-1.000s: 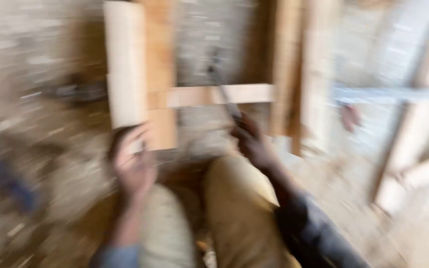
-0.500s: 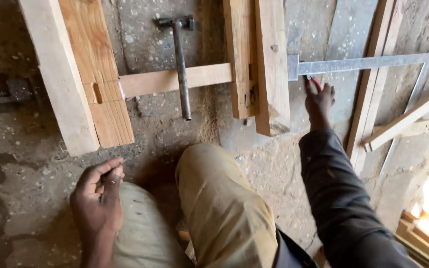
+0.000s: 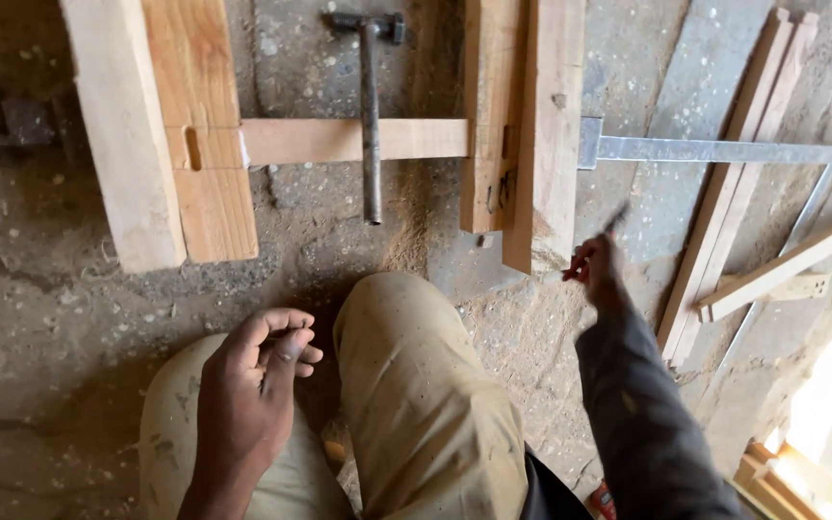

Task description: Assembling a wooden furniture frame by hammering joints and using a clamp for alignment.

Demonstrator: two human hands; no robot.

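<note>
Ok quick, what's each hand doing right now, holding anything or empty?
Left hand: loosely curled above the knee, holding nothing visible.
Right hand: closed on a thin dark pencil-like stick, blurred.

Pale tan wood beams [image 3: 175, 135] — dark grey metal hammer [image 3: 370, 116], khaki trousers [image 3: 426, 404] — speckled grey-brown floor [image 3: 40, 318].

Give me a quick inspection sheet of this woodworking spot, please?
Surface: rough concrete floor, dusty with sawdust.
Job's things: wooden frame of beams and a cross rail; hammer lying across the rail; small dark tool, blurred.
Clutter: loose slats at right; metal bar; clamp end at left.
Hands: left hand curled, empty, over the knee; right hand pinching the small tool near a beam end.
Cables: nothing seen.
Surroundings: bright light at the lower right.
</note>
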